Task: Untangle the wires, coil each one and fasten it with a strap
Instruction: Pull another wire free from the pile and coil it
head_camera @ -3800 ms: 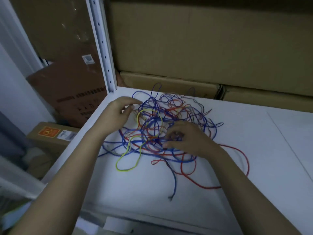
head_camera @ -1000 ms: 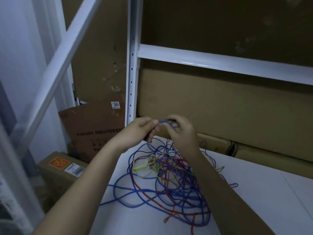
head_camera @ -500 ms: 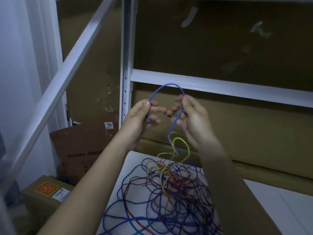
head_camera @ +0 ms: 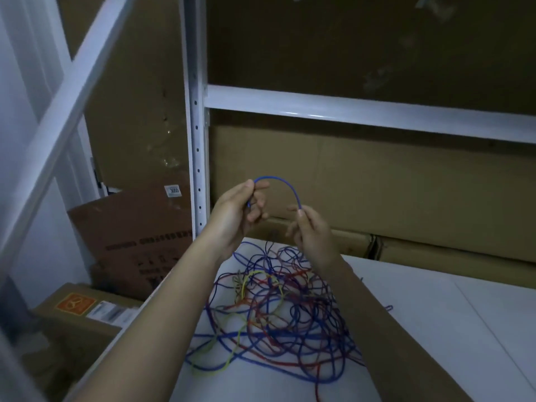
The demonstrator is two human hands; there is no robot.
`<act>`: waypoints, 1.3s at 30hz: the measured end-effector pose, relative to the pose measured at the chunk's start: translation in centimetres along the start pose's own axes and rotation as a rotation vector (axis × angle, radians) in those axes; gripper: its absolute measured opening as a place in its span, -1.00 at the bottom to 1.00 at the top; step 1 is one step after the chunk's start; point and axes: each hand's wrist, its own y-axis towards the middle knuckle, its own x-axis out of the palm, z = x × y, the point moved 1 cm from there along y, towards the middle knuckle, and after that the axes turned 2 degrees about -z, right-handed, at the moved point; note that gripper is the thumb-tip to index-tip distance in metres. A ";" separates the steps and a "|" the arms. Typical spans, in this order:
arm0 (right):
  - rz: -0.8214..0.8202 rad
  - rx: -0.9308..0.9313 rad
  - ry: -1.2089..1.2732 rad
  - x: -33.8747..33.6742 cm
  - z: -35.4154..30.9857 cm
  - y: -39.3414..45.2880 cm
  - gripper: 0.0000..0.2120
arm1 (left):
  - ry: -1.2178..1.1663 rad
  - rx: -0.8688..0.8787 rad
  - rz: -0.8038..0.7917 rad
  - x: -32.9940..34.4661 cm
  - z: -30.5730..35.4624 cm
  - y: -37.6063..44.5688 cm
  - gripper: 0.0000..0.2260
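Note:
A blue wire (head_camera: 280,181) arches in the air between my two hands, above the shelf. My left hand (head_camera: 239,208) pinches one side of the arch between thumb and fingers. My right hand (head_camera: 311,232) pinches the other side at its fingertips. Below them a tangle of blue, red and yellow wires (head_camera: 278,309) lies on the white shelf board (head_camera: 435,329). A yellow wire (head_camera: 246,285) loops through the left part of the tangle. The blue wire's run below my right hand is hidden by that hand. No strap is visible.
A white perforated upright (head_camera: 197,140) and a white crossbeam (head_camera: 362,116) frame the shelf. Cardboard boxes (head_camera: 391,184) line the back. More cartons (head_camera: 130,236) stand left of the shelf edge, one with an orange label (head_camera: 76,304).
My hands have spread apart, so the blue arch is wider. The view has tilted down a little and the wire strand hanging below my hands is no longer visible.

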 end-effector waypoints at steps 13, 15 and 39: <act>-0.222 -0.215 -0.945 1.2 3.3 -7.1 -0.66 | 0.073 -0.119 0.136 -2.4 -5.6 -3.6 -0.79; -0.306 -0.235 -0.896 1.5 3.1 -8.0 -0.66 | 0.188 -0.081 0.182 -2.7 -6.5 -3.5 -0.78; -0.195 -0.745 -0.801 -2.2 -2.1 -7.6 -0.84 | 0.471 -0.133 -0.206 -3.0 -7.4 -3.9 -0.82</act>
